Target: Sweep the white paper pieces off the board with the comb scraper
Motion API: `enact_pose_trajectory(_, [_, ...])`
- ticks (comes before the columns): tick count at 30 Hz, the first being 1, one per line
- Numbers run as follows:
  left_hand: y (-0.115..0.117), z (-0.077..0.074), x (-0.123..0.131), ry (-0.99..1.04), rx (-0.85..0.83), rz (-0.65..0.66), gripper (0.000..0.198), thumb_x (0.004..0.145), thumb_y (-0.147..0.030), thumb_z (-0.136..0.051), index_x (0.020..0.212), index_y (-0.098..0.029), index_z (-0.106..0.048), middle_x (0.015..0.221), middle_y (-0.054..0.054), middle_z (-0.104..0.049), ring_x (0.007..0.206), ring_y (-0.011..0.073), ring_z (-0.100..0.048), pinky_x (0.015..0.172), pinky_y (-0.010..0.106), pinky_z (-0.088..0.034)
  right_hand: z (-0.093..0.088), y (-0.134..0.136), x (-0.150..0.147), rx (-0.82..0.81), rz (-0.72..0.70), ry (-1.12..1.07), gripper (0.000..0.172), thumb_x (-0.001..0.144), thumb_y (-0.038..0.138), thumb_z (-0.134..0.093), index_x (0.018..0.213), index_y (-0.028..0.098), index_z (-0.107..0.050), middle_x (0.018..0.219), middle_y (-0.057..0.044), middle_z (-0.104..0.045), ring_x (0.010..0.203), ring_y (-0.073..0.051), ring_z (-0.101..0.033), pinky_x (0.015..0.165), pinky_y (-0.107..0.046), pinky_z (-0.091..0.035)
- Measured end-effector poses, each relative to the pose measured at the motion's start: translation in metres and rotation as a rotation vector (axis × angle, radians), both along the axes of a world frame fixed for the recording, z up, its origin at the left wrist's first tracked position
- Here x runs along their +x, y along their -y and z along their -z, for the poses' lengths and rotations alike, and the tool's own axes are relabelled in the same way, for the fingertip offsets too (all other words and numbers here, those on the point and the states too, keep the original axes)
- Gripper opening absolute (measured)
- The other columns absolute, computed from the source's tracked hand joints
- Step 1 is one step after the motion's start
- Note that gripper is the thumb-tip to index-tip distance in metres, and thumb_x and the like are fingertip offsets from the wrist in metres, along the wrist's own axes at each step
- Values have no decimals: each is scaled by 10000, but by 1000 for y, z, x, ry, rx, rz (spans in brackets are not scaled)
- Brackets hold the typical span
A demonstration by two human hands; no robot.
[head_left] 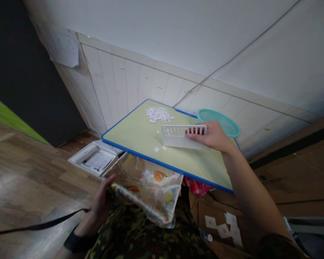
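Note:
My right hand (212, 136) grips a white slotted plastic piece (183, 142) above the table, with its fingers curled through or behind the row of slots. Whether the piece is a flat panel or part of a container, I cannot tell. At the near edge of the table, my left hand (101, 201) pinches the edge of a fruit-printed plastic sheet or bag (151, 192), which hangs open over my lap. A few small white paper pieces lie in it. On the table, a heap of small white paper pieces (160, 114) sits toward the back, and several loose ones lie nearer.
The yellow-green table (202, 163) has a blue rim and stands by a panelled wall. A turquoise basin (218, 120) is at its right back corner. An open white box (94, 160) is left of the table. Several cards (223, 230) lie on cardboard at lower right.

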State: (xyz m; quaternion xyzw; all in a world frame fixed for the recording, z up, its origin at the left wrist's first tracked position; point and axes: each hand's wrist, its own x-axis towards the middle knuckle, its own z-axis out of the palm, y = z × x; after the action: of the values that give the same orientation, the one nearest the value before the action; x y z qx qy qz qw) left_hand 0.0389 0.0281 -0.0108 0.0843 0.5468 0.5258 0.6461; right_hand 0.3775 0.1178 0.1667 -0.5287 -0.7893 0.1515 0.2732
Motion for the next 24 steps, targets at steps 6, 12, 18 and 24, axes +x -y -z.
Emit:
enact_pose_trajectory(6, [1, -4, 1, 45, -19, 99, 166, 772, -295, -643, 762, -140, -703, 632, 74, -735, 578, 278, -691, 542, 388, -567, 0, -2, 1, 6, 9, 64, 313, 771, 460, -684, 677, 161, -688, 502, 8, -515, 467, -91, -392, 467, -262, -269])
enact_pose_trajectory(12, [0, -2, 0, 35, -42, 81, 145, 784, -271, -634, 738, -142, -683, 560, 40, -691, 509, 231, -657, 416, 299, -494, 2, 7, -3, 45, 28, -21, 344, 759, 471, -692, 660, 143, -663, 503, 26, -480, 469, -77, -370, 444, -231, -258])
enact_pose_trajectory(18, [0, 7, -2, 10, 3, 16, 146, 748, -283, -681, 826, -159, -688, 622, 3, -693, 521, 196, -642, 467, 295, -526, 7, 8, -16, -31, -62, -24, 329, 765, 450, -688, 725, 124, -694, 524, 22, -500, 489, -78, -379, 458, -227, -265])
enact_pose_trajectory(24, [1, 0, 0, 13, 19, -34, 105, 706, -237, -706, 779, -164, -692, 571, -3, -681, 461, 185, -611, 437, 285, -503, 12, -7, -13, 7, -10, 1, 350, 772, 470, -671, 705, 127, -682, 516, 23, -485, 488, -83, -384, 460, -231, -255])
